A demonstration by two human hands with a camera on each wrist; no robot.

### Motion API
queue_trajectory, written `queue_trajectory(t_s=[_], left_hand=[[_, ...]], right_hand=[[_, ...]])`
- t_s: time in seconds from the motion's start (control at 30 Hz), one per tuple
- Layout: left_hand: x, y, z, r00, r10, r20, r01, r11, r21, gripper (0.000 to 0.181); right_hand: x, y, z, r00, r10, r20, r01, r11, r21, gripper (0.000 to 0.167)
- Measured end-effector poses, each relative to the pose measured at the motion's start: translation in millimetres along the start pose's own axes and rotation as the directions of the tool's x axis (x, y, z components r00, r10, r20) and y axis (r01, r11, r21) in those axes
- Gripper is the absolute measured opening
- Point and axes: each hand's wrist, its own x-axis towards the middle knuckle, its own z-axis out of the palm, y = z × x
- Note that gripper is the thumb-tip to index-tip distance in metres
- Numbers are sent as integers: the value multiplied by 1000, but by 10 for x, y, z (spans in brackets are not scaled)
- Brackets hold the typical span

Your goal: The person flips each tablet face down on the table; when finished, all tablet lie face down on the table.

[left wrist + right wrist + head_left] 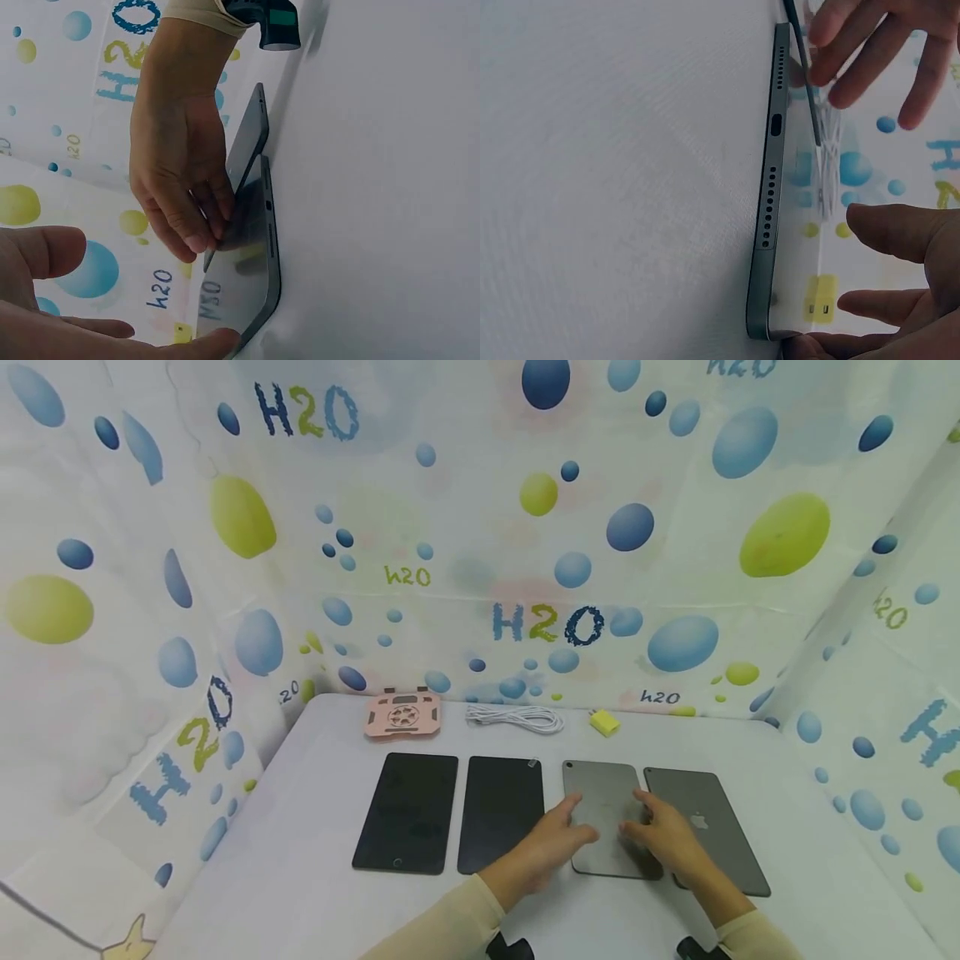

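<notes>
Two grey tablets lie backs up on the right, the inner tablet (603, 785) and the outer tablet (723, 827) with an apple logo. My left hand (549, 847) is over the inner tablet's left edge, fingers spread; a fingertip is at that edge in the left wrist view. My right hand (667, 837) is over its right edge, beside the outer tablet, fingers apart and loosely bent. Whether they touch it, I cannot tell. In the right wrist view the inner tablet's edge (769, 187) shows a port, with my right hand (907, 277) above.
Two black tablets lie screens up on the left, the outer one (408, 810) and its neighbour (498, 802). Behind the row are a pink case (402, 716), a coiled white cable (517, 718) and a yellow adapter (604, 722). A patterned curtain (480, 527) stands behind.
</notes>
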Motion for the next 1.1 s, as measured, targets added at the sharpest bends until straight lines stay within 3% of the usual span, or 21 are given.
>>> queue_trajectory(t_s=[0.27,0.6,0.8,0.93,1.1], left_hand=[[-135,22,-233,999,52,-9,-51,995,86,62],[-283,67,-821,989,132,-67,-115,971,209,61],[-357,-35,-1040,985,139,-98,-113,965,234,64],[-368,-98,-1126,980,155,-123,-112,948,299,66],[-353,-129,-1233,967,192,-167,-106,902,419,69]], right_hand=[[-35,-17,-44,1000,-21,2,21,1000,-12,70],[-62,-60,-54,996,-88,-1,87,989,-117,70],[-99,-120,-34,987,-158,-22,152,971,-186,70],[-99,-196,4,978,-203,-44,188,955,-228,70],[-72,-306,40,966,-251,-68,230,946,-230,69]])
